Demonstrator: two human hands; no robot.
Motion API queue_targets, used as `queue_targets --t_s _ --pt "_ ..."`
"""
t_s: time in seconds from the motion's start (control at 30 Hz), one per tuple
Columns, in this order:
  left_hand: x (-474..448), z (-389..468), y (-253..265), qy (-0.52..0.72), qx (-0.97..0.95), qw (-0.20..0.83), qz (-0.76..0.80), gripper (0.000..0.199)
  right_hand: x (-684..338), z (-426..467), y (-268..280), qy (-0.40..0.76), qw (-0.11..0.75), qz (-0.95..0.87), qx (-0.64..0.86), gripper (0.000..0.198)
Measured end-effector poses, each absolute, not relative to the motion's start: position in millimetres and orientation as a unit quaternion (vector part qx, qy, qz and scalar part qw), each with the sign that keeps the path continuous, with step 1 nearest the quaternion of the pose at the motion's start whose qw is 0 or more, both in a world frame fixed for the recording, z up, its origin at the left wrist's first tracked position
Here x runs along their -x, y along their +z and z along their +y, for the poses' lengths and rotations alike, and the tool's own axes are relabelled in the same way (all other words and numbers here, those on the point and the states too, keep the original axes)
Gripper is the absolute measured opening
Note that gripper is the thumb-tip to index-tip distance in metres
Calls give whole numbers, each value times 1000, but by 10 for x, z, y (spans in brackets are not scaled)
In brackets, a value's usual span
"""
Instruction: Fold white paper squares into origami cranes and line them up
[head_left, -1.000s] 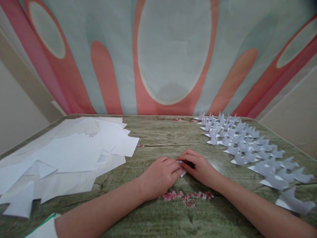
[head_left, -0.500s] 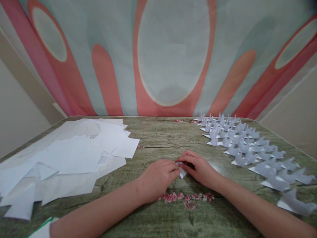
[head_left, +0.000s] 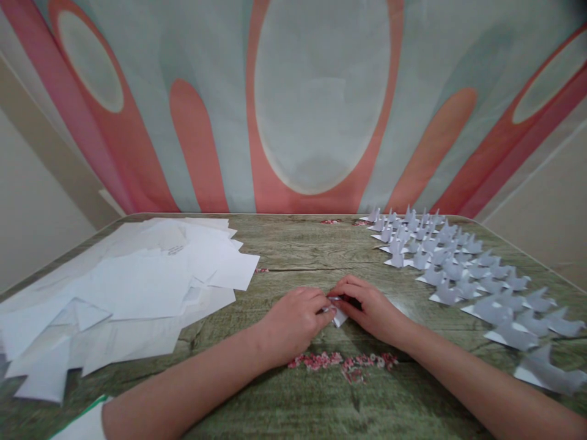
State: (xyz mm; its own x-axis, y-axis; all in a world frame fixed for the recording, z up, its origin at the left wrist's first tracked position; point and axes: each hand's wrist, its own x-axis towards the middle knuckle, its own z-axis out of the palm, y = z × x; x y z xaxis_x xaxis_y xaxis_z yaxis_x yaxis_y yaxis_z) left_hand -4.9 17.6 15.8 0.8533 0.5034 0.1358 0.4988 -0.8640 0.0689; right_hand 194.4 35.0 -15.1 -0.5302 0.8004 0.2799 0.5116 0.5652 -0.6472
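A small folded piece of white paper lies between my two hands at the middle of the table, largely covered by the fingers. My left hand is closed on its left side, thumb and fingertips pressed to the paper. From the right, my right hand pinches the same piece, its fingers curled over the top edge. The fingertips of both hands nearly meet. Which folds the paper has cannot be made out.
White paper sheets spread in an overlapping pile on the left. Several folded paper birds stand in rows along the right side. The wood-grain tabletop carries pink flower prints. Behind the table hangs a patterned cloth.
My left hand has shifted slightly up, and its fingertips sit closer to the right hand's on the paper. The whole view has moved a little; the birds and sheets stay put.
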Motion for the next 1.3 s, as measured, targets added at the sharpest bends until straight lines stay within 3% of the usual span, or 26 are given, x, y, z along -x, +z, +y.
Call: queue_targets --t_s 0.8,1.17,1.3 --pt "72 41 293 24 -963 32 265 41 -1944 382 -152 298 285 -822 394 15" --pt "-112 -55 164 -9 -951 -106 290 32 -1944 388 -141 307 288 -819 392 16" --pt "-103 -97 163 4 -959 -111 262 30 -1943 391 -161 307 289 -816 396 13"
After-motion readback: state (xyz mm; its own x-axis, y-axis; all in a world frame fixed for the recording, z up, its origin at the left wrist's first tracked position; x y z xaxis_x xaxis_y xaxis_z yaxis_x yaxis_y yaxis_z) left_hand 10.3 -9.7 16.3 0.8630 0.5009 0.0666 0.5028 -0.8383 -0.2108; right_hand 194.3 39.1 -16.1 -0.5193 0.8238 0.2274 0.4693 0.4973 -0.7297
